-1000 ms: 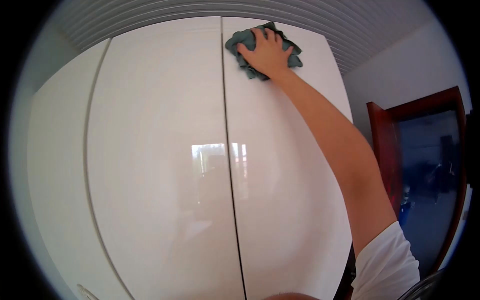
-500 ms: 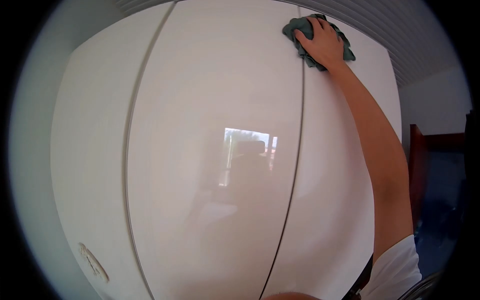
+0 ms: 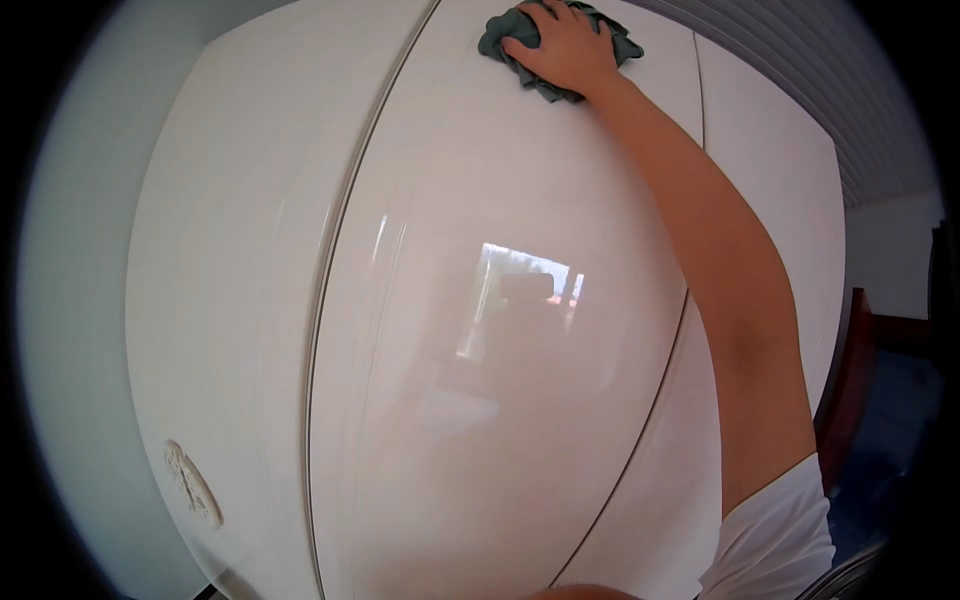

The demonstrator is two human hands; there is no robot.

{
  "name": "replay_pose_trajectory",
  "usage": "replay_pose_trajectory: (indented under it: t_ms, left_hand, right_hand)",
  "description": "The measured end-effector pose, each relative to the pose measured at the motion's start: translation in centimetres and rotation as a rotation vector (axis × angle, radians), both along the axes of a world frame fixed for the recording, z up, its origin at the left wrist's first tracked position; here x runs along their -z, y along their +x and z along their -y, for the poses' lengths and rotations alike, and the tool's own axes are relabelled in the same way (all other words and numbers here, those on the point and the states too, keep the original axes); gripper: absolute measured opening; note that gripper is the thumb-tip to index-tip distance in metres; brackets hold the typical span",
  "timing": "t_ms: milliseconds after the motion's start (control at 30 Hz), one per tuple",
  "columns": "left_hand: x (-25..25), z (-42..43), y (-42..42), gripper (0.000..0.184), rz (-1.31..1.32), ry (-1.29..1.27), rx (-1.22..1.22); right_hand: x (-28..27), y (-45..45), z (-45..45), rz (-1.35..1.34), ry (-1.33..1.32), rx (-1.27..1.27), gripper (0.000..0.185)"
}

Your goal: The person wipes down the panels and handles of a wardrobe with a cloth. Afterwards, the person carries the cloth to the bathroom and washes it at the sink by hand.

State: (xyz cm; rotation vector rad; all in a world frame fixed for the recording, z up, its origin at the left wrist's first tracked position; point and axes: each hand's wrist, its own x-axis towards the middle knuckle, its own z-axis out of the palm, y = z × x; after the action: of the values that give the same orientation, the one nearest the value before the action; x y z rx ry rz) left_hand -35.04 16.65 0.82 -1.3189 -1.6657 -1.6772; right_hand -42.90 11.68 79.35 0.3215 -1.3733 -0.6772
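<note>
Can see a cloth (image 3: pixel 503 30), dark green, soft and crumpled, with ruffled folds along its lower edge. Can find it at the top of the middle panel (image 3: pixel 450 170), under the right grip (image 3: pixel 568 50), close to the upper border. Can describe this grip as spread over the cloth, with fingers apart, holding it against the panel. About the left grip, cannot tell the state.

Can count one cloth, one bare arm (image 3: pixel 735 260), one white sleeve (image 3: pixel 772 530), three panels and, between them, two seams (image 3: pixel 309 430). Low on the left panel (image 3: pixel 225 270), can notice one oval patch (image 3: pixel 193 484) with relief; handle or ornament, cannot tell.

As for the surface, can call it white and glossy, with a reflection (image 3: pixel 525 285) of a bright window at the middle. Around it, can find a pale wall (image 3: pixel 80 280) at left, a ribbed grey ceiling (image 3: pixel 800 65) at upper right, and a dark red door (image 3: pixel 848 350) at right.
</note>
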Motion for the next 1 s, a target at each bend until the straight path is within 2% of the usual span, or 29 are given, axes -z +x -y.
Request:
replay_pose_trajectory:
  t_ms: [100,200,233,267,367,400,500,567,600,667,700,733,833,933,1000]
  left_hand:
    - [-0.8,-1.2,0.3,0.027,0.004,-0.015,0.007]
    - [-1.5,-2.5,0.5,0.026,0.003,-0.029,0.01]
    - [-1.5,-2.6,0.7,0.026,0.001,-0.026,-0.001]
    - [0.0,-2.5,1.0,0.026,0.004,-0.011,0.005]
    - [0.7,-4.9,1.7,0.026,0.005,-0.003,-0.023]
    - [3.5,1.2,0.4,0.026,0.021,-0.004,-0.002]
    - [3.7,-3.8,1.9,0.025,0.04,0.014,-0.032]
    - [3.9,-4.4,2.6,0.025,0.084,0.018,-0.031]
    - [1.8,-3.8,3.5,0.024,0.148,0.049,0.015]
    - [-1.6,-3.4,5.6,0.03,0.088,-0.05,-0.089]
    - [-3.9,-3.2,7.4,0.02,0.072,-0.052,-0.115]
    - [-5.3,-3.2,7.6,0.017,0.09,-0.008,-0.092]
    - [-6.4,-3.8,8.1,0.026,-0.017,0.062,-0.132]
    - [-8.8,-2.6,10.1,0.033,-0.093,-0.031,-0.156]
    - [-8.7,-1.6,11.2,0.035,-0.002,0.002,-0.137]
  right_hand:
    - [-0.8,1.0,-2.1,0.004,-0.048,0.017,0.07]
    - [-1.4,-0.1,-4.1,-0.018,-0.011,-0.09,0.071]
    - [-0.6,-0.2,-4.4,-0.075,0.02,-0.116,0.071]
    - [2.6,0.5,-2.2,-0.001,0.024,-0.113,0.071]
    - [3.1,1.8,-10.1,0.011,0.041,-0.11,0.072]
    - [7.9,-1.9,2.9,-0.002,0.06,-0.136,0.072]
    - [8.9,-0.1,-6.1,-0.038,0.074,-0.155,0.071]
    - [11.5,1.5,-6.9,0.009,0.048,-0.156,0.07]
    - [13.0,2.1,-7.5,0.001,0.059,-0.16,0.069]
    - [16.0,3.0,-8.9,0.004,0.063,-0.16,0.067]
    - [17.8,3.3,-10.1,0.03,0.054,-0.157,0.066]
    - [19.1,3.8,-10.7,0.036,0.046,-0.165,0.065]
    - [25.6,6.0,-11.9,0.173,0.004,-0.161,0.069]
    - [30.5,9.3,-12.9,-0.051,0.09,-0.196,0.052]
    - [36.1,9.9,-13.0,0.205,-0.111,-0.136,0.067]
